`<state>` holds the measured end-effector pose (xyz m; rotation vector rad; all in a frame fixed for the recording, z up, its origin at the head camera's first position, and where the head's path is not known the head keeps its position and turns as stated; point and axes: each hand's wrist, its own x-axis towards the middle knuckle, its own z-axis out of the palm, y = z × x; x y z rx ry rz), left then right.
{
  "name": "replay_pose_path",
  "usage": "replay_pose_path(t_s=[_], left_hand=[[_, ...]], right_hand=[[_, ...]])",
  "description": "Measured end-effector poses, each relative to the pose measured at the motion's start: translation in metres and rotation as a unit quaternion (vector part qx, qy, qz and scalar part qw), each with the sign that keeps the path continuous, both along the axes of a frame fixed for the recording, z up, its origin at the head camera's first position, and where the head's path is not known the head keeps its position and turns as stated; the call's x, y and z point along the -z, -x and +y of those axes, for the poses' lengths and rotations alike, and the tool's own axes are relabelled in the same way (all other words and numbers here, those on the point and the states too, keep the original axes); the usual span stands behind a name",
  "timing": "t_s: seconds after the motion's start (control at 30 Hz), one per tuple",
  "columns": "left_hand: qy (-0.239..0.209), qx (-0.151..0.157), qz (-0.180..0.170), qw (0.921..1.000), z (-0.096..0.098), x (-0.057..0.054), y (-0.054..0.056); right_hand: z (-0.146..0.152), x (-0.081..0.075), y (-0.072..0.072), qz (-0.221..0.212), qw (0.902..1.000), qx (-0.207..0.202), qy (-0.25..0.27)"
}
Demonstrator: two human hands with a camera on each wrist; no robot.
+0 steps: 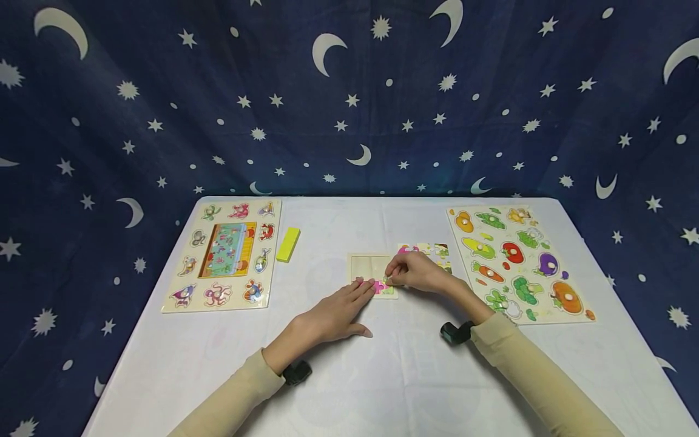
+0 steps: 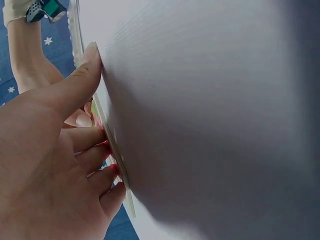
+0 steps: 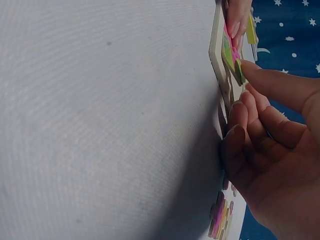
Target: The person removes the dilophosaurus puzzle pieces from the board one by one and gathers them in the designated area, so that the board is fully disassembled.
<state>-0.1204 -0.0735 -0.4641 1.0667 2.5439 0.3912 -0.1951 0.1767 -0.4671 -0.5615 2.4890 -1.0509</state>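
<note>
A small square wooden puzzle tray (image 1: 359, 261) lies at the middle of the table, with pink and green jigsaw pieces (image 1: 380, 287) along its near side. My left hand (image 1: 334, 312) is stretched out flat, fingertips pressing at the pink pieces and the tray's near left edge, thumb apart on the cloth. Over the tray's right side, my right hand (image 1: 419, 271) pinches a green puzzle piece (image 3: 240, 74) between thumb and index finger. In the right wrist view the piece is tilted at the tray's edge, its other fingers curled beneath.
Behind the right hand lie more jigsaw pieces (image 1: 441, 250), partly covered by it. A sea-animal peg board (image 1: 180, 255) is at the left, a yellow block (image 1: 287, 244) beside it. To the right is a vegetable peg board (image 1: 510, 288). A starry curtain (image 1: 306, 121) hangs behind the table.
</note>
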Motion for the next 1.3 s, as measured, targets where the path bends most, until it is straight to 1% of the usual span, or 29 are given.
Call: replay_pose_path(t_s=[0.33, 0.57, 0.8, 0.9, 1.07, 1.2, 1.3], left_hand=[[0.007, -0.005, 0.000, 1.0000, 0.001, -0.001, -0.001], [0.000, 0.000, -0.001, 1.0000, 0.001, 0.000, -0.001], [0.001, -0.001, 0.000, 1.0000, 0.000, 0.000, -0.001], [-0.004, 0.000, 0.003, 1.0000, 0.001, -0.001, 0.000], [-0.006, 0.005, 0.006, 1.0000, 0.001, -0.001, 0.000], [-0.002, 0.008, 0.008, 0.9999, 0.001, 0.000, 0.000], [0.001, 0.009, 0.009, 0.9999, 0.000, 0.000, 0.000]], right_hand=[[0.001, 0.000, 0.000, 0.004, 0.9999, -0.002, 0.012], [-0.001, -0.001, -0.002, -0.030, 0.9987, -0.010, 0.040], [0.001, -0.004, -0.003, -0.040, 0.9974, -0.005, 0.060], [0.007, -0.007, -0.005, -0.043, 0.9966, -0.002, 0.071], [0.023, -0.011, -0.011, -0.039, 0.9963, 0.011, 0.076], [0.040, -0.010, -0.017, -0.035, 0.9961, 0.031, 0.075], [0.052, -0.011, -0.021, -0.023, 0.9967, 0.049, 0.060]])
